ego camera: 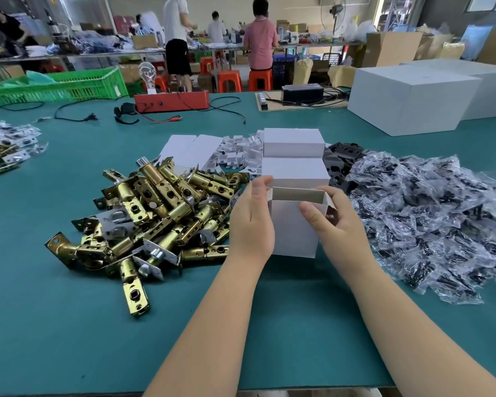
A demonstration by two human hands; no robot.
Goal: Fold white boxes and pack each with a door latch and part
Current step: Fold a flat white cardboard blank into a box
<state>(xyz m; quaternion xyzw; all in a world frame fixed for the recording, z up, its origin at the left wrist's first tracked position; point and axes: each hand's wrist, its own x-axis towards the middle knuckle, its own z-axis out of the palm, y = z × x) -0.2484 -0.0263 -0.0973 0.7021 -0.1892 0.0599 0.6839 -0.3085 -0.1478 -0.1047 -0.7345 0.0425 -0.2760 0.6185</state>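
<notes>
The room is a busy workshop: at the far side, long benches point(155, 50) heaped with goods, people standing or sitting on orange stools point(259, 78), cardboard cartons point(390, 48) and a fan point(336, 10).

A teal table point(69, 325) fills most of the view, and everything below is placed from the open box point(294, 224) at its middle. Far right of the box and beyond it stand two big white cartons point(407, 101). Far left and beyond lies a green crate point(69, 85); straight beyond, near the table's far edge, a red tester point(171, 100) with a bulb and trailing black cables.

Just right of the box spreads a wide heap of bagged parts point(430, 213) in clear plastic. Just left of it lies a pile of brass latches point(155, 213). A smaller heap of latches and bags point(3, 147) sits at the far left edge. Directly beyond the box are two closed boxes point(294, 156), one behind the other, with flat blanks point(189, 147) and white inserts to their left.

The box stands upright on the table, its top open and its grey inside showing. The left hand point(251, 222) holds its left side, fingers wrapped round the far corner. The right hand point(334, 217) grips the right side, thumb across the front face, fingers curled round the side flap.
</notes>
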